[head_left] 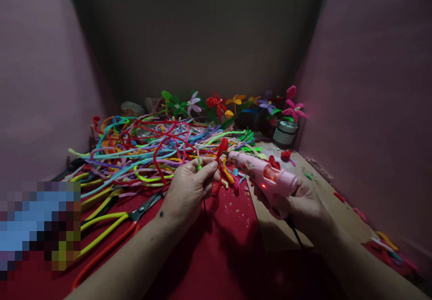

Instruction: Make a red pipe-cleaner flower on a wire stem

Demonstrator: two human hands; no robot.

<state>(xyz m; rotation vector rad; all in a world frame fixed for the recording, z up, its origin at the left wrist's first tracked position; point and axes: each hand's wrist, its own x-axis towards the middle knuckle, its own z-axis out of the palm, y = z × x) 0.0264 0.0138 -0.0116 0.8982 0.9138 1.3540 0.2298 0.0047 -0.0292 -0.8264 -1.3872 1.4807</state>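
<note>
— Red cloth (229,246), pipe cleaners (145,151) heaped behind?
— Yes. My left hand (189,187) pinches a red pipe-cleaner piece (222,149) above it; my right hand (297,205) is closed around the pink glue gun (266,174), nozzle just beside that piece.

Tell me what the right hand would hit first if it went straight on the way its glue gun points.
Most likely the red pipe-cleaner piece pinched in the left hand. The pink glue gun in the right hand aims its nozzle at it from close by, though depth is unclear.
</note>
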